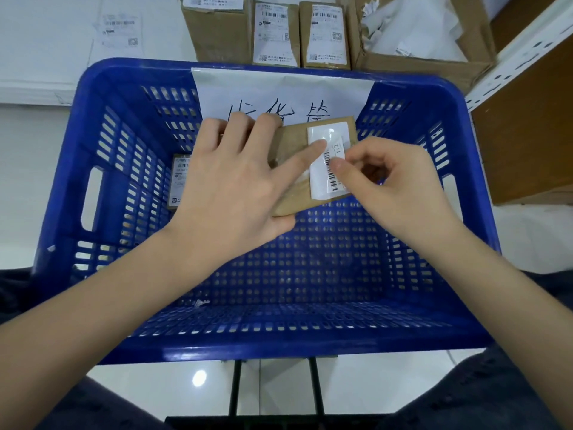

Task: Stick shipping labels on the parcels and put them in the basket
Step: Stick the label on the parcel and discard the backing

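Head cam view looking straight down into a blue plastic basket (102,125) with slotted walls, and both hands are working over it. Left hand (235,178) has its grip around a brown cardboard parcel (293,141), held up above the basket floor, fingers wrapped over the far edge and the thumb stretched out pressing on the white shipping label (325,184). Right hand (393,181) is pinching the label's right edge, fingers curled in, and the label looks partly stuck down with barcodes showing. Down in the basket's left side there's another labelled parcel (179,178), mostly hidden behind the left hand. A white paper sign (279,88) with handwritten characters hangs over the basket's far rim. Past the basket, a row of labelled cardboard boxes (274,32) stands upright, and an open carton (428,35) stuffed with white paper sits to their right. Dark trouser legs frame the bottom corners.
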Tool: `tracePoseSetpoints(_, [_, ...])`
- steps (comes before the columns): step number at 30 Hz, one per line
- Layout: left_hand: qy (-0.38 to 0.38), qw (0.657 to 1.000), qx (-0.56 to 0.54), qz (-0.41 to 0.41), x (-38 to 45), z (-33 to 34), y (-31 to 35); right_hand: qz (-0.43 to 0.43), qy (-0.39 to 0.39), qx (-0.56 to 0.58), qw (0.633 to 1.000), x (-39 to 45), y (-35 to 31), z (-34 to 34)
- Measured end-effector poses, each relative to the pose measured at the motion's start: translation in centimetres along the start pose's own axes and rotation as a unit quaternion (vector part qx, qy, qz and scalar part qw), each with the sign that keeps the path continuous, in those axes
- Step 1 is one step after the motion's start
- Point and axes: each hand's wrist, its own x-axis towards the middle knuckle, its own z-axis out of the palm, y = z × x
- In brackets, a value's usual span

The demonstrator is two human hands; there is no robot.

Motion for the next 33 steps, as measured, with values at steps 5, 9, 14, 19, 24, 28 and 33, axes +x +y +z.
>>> tracePoseSetpoints(5, [0.003, 1.0, -0.013, 0.009, 0.0, -0.1, 0.4, 0.008, 0.067, 0.004, 0.998, -0.2, -0.2, 0.2])
tracePoseSetpoints(9, [0.023, 0.999, -0.032, 0.021, -0.1, -0.1, 0.6, 0.005, 0.089, -0.013, 0.996, -0.5, -0.3, 0.4])
tracePoseSetpoints(14, [0.017, 0.999, -0.047, 0.022, -0.1, 0.1, 0.8, -0.011, 0.107, -0.056, 0.993, -0.8, -0.2, 0.7])
tracePoseSetpoints(19, [0.018, 0.998, -0.056, 0.015, -0.1, 0.1, 0.8, -0.091, 0.148, -0.122, 0.977, -1.1, -0.4, 0.9])
tracePoseSetpoints(24, [0.027, 0.998, -0.051, 0.009, -0.1, 0.0, 1.0, -0.17, 0.182, -0.165, 0.954, -1.2, 0.0, 1.4])
tracePoseSetpoints(28, [0.031, 0.998, -0.049, 0.008, 0.0, 0.0, 0.9, -0.247, 0.194, -0.261, 0.913, -1.0, 0.5, 1.8])
tracePoseSetpoints(33, [0.018, 0.999, -0.043, 0.011, -0.1, 0.2, 0.8, -0.274, 0.146, -0.314, 0.897, -1.2, 0.5, 2.3])
